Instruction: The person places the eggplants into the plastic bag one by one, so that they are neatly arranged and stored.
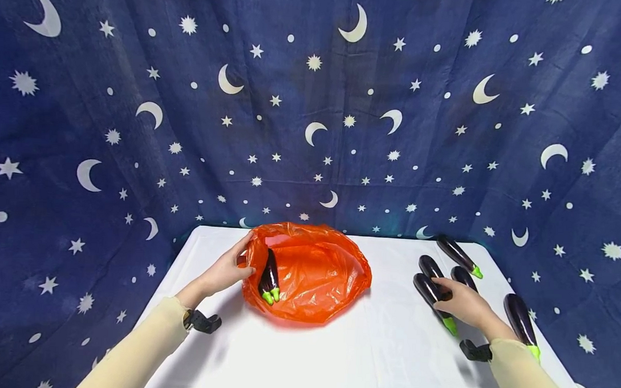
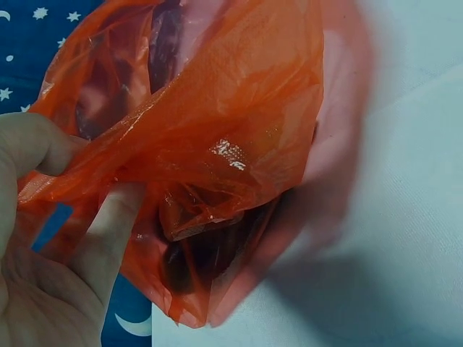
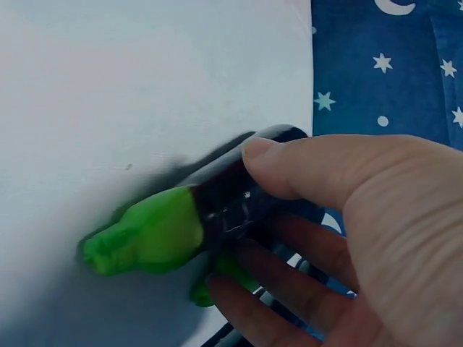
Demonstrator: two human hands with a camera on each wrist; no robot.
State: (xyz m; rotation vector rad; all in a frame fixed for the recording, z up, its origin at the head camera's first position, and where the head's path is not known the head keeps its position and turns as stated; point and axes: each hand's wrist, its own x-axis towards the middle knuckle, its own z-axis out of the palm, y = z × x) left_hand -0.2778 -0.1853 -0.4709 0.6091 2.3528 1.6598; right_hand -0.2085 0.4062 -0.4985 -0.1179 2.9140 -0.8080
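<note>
My left hand (image 1: 227, 269) pinches the left rim of an orange-red plastic bag (image 1: 318, 280), thumb inside and fingers outside. The bag's mouth gapes wide, and two dark eggplants (image 1: 270, 275) with green stems lie inside near that hand. In the left wrist view, the thin bag (image 2: 239, 130) is bunched between thumb and fingers. Over at the right, my right hand (image 1: 466, 302) grips the nearest eggplant (image 1: 426, 289). The right wrist view shows my thumb on top of this eggplant (image 3: 231, 199), with my fingers along its other side; their exact contact is partly hidden.
Beside the right hand lie another eggplant (image 1: 430, 265) and a partly covered eggplant (image 1: 463, 276). One eggplant (image 1: 457, 255) rests at the back right, another (image 1: 519, 318) along the right edge. A white cloth covers the table (image 1: 305, 359); a starry blue curtain (image 1: 313, 103) stands behind.
</note>
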